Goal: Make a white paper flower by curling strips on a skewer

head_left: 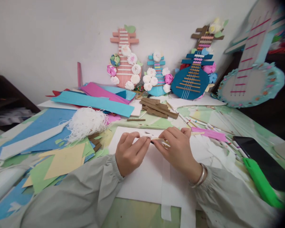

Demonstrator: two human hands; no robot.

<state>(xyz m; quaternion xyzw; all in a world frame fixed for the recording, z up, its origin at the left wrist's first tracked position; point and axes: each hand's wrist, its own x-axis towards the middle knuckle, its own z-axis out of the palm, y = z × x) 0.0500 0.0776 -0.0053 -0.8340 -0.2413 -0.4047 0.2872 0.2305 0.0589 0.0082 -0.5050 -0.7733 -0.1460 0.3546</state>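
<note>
Above the white board [140,186] at the near centre of the table, the left hand [133,153] pinches a small white piece [145,135] between thumb and fingers; the right hand [177,148] closes on its right end. A shiny object [165,143] beneath the right fingers is too obscured to identify. To the left lies a bundle of white string [87,123]; farther back, brown strips [159,107]; to the right, a black phone [261,158]. Lute-shaped decorations [190,80] stand at the far side.
</note>
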